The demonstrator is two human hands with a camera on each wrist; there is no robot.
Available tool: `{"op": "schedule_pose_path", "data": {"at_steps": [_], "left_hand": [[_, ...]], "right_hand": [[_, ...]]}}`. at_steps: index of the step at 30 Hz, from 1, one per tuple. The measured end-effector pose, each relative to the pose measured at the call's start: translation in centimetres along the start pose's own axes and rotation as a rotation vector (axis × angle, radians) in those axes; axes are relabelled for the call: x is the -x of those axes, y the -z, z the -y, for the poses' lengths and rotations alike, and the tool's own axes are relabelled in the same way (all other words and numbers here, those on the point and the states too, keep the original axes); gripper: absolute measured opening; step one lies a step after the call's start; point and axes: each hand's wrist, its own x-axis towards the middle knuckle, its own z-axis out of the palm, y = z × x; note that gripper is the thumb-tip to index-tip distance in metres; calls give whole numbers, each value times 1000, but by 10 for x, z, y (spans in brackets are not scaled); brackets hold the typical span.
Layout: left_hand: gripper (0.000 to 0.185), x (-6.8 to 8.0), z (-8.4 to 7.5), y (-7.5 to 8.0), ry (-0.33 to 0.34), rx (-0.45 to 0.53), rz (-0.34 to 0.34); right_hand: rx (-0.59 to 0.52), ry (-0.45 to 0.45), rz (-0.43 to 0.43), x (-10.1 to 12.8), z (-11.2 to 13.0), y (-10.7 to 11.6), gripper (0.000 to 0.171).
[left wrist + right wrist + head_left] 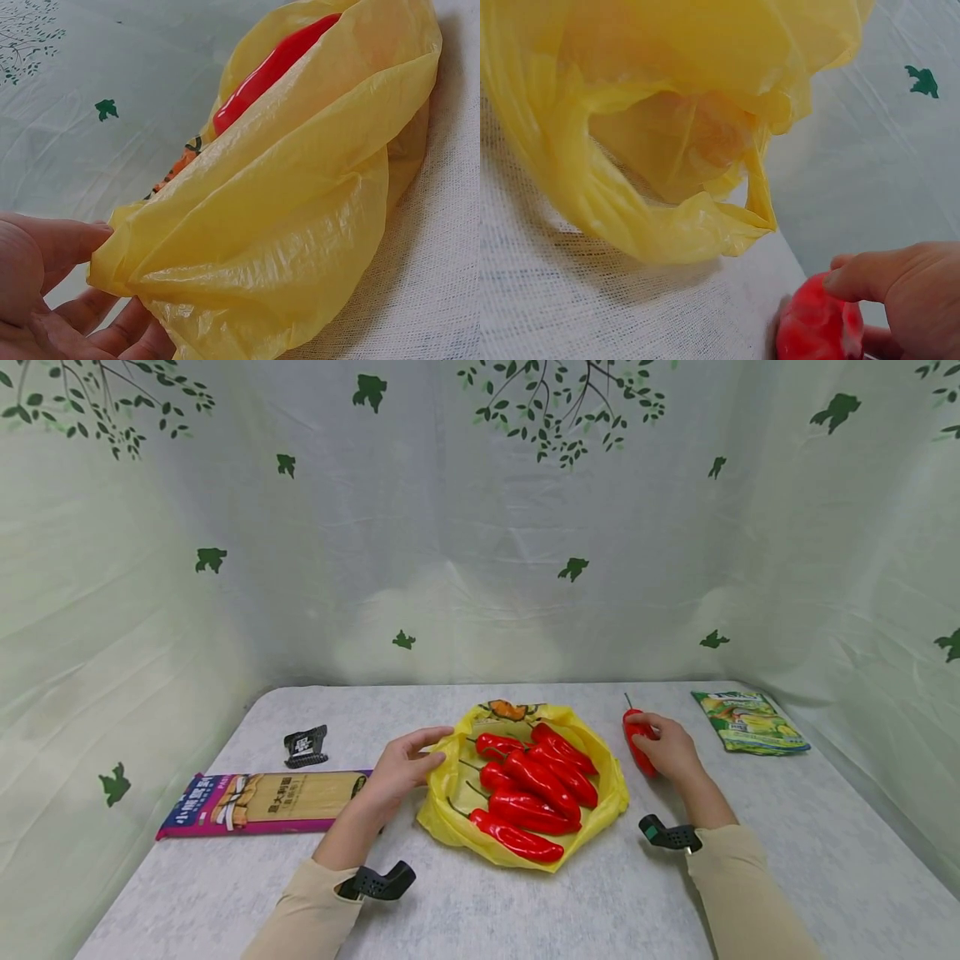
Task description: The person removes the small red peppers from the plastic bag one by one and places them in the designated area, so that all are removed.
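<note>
A yellow plastic bag [442, 825] lies spread open mid-table, holding several glossy red peppers [538, 781] with thin stems. At its left rim, my left hand [401, 767] pinches the plastic; the left wrist view shows the thumb on the bag's edge [120, 255] and the other fingers behind it. To the right of the bag, my right hand [670, 747] grips a single red pepper [642, 762] by its side. That pepper rests on the table, stem pointing away. In the right wrist view the pepper [810, 330] is only partly visible, below the thumb.
A purple-and-tan noodle packet [285, 802] lies left of the bag, partly behind my left hand. Beyond it sits a small black wrapped packet [306, 747]. A green and yellow pouch [750, 722] is at the far right. Leaf-printed curtains [480, 552] surround the table.
</note>
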Motion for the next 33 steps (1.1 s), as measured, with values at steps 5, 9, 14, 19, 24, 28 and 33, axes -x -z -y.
{"op": "schedule_pose_path", "data": {"at_steps": [5, 9, 14, 19, 24, 28, 33], "left_hand": [[41, 0, 0, -1, 10, -4, -10], [40, -1, 1, -2, 24, -14, -24], [41, -2, 0, -3, 26, -17, -24], [40, -1, -1, -2, 26, -10, -26], [41, -2, 0, -1, 24, -12, -23], [41, -3, 1, 1, 11, -11, -22], [42, -3, 2, -1, 13, -14, -15]], "right_hand": [[-10, -1, -17, 1, 3, 2, 44], [-6, 17, -61, 4, 9, 6, 46], [6, 120, -134, 13, 24, 8, 44], [-5, 175, -200, 25, 45, 9, 42], [-18, 252, -247, 36, 62, 9, 37], [-50, 301, -252, 45, 74, 10, 37], [-67, 364, -243, 56, 84, 9, 38]]}}
